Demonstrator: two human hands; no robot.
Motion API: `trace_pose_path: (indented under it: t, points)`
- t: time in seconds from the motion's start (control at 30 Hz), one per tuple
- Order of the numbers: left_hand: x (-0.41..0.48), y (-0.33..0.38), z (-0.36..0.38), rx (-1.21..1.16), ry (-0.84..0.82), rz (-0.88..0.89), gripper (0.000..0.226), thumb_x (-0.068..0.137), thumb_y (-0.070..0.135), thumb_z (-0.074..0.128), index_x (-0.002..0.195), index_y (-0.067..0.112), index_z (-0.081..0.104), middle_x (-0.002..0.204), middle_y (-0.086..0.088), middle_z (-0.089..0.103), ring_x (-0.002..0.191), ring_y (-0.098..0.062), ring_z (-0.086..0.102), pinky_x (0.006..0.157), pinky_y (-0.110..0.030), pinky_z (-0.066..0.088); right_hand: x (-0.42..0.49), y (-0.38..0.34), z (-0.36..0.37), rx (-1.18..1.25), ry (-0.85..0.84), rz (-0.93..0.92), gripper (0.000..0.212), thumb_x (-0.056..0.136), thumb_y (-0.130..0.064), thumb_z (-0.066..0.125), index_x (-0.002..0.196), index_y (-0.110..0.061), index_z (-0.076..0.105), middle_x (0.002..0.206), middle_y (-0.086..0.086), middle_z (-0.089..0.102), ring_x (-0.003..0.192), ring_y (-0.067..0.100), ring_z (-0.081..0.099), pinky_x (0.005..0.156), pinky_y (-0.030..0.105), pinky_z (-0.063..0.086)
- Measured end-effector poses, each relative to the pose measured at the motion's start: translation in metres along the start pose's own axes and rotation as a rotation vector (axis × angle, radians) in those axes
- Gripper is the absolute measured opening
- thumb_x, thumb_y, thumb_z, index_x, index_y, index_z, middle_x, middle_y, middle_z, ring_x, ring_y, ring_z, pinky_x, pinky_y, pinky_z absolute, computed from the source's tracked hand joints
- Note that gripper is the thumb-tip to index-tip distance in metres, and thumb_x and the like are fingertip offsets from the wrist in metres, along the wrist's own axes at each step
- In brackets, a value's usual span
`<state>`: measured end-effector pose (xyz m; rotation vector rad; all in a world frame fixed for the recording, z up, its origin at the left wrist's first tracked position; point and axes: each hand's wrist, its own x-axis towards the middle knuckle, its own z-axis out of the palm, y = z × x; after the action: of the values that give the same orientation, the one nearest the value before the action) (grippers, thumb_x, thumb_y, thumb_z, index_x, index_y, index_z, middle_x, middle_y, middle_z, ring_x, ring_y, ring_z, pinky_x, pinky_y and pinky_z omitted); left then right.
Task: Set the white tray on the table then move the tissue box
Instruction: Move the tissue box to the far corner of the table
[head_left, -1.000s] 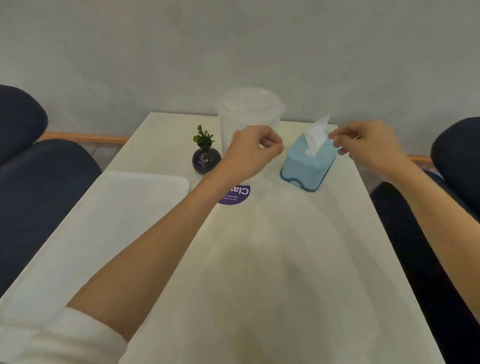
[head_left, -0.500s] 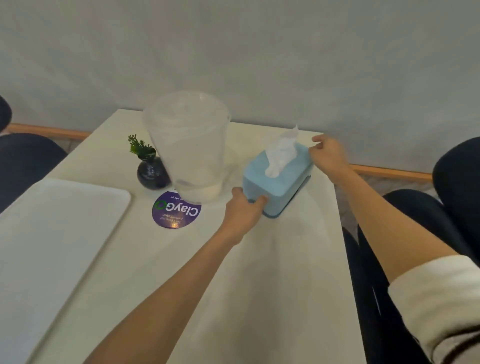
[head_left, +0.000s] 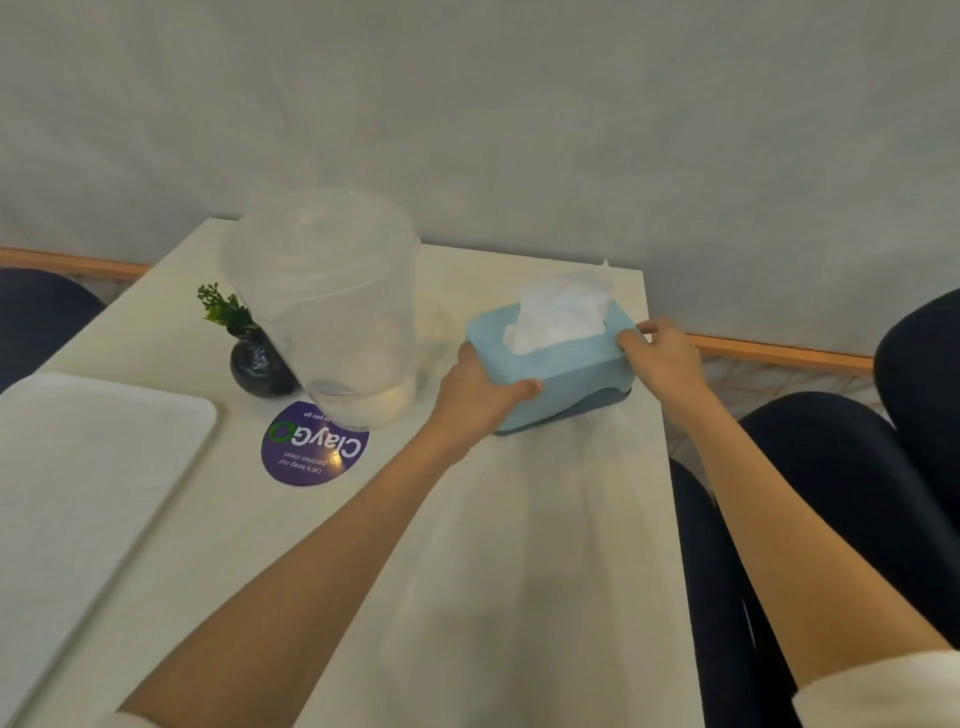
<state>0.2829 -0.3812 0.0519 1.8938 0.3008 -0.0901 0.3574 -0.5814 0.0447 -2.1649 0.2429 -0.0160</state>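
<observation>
With both hands clamped on the box, left hand at near end, right hand at far end, treat as light, rigid plastic. Keep fingers on the end walls, clear of the soft tissue; slide or lift level over the tabletop.

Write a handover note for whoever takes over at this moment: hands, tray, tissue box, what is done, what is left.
Left hand: gripping the near-left end of the blue tissue box.
Right hand: fingers on its far-right end.
White tray: flat on the table, left side. Done.
Left: move the box; it sits at the far right, beside the clear plastic container.
</observation>
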Motion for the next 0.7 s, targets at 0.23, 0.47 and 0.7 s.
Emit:
trace_pose_path:
  t: [0.23, 0.47, 0.7]
  points:
    - [0.058, 0.017, -0.013, 0.26, -0.015, 0.091, 0.05, 0.081, 0.025, 0.073, 0.123, 0.004, 0.056, 0.123, -0.011, 0.063, 0.11, -0.03, 0.059, 0.084, -0.033, 0.048, 0.012, 0.002, -0.013, -0.026, -0.104, -0.082, 0.065, 0.086, -0.042, 0.062, 0.14, -0.015, 0.039, 0.126, 0.01, 0.058, 0.102, 0.023, 0.057, 0.081, 0.039, 0.054]
    - [0.11, 0.027, -0.005, 0.327, 0.034, 0.077, 0.034, 0.092, 0.023, 0.057, 0.118, 0.001, 0.054, 0.122, -0.018, 0.06, 0.112, -0.036, 0.055, 0.078, -0.036, 0.045, 0.041, -0.002, -0.006, -0.069, -0.149, -0.177, 0.073, 0.088, -0.047, 0.058, 0.148, -0.015, 0.032, 0.148, 0.011, 0.046, 0.131, 0.031, 0.046, 0.102, 0.05, 0.047]
    - [0.152, 0.036, 0.009, 0.356, 0.021, 0.086, 0.039, 0.097, 0.027, 0.049, 0.128, 0.004, 0.046, 0.126, -0.018, 0.056, 0.114, -0.035, 0.053, 0.076, -0.034, 0.042, 0.084, -0.005, 0.0, -0.06, -0.112, -0.156, 0.069, 0.091, -0.045, 0.055, 0.148, -0.014, 0.031, 0.148, 0.014, 0.044, 0.131, 0.034, 0.044, 0.103, 0.049, 0.046]
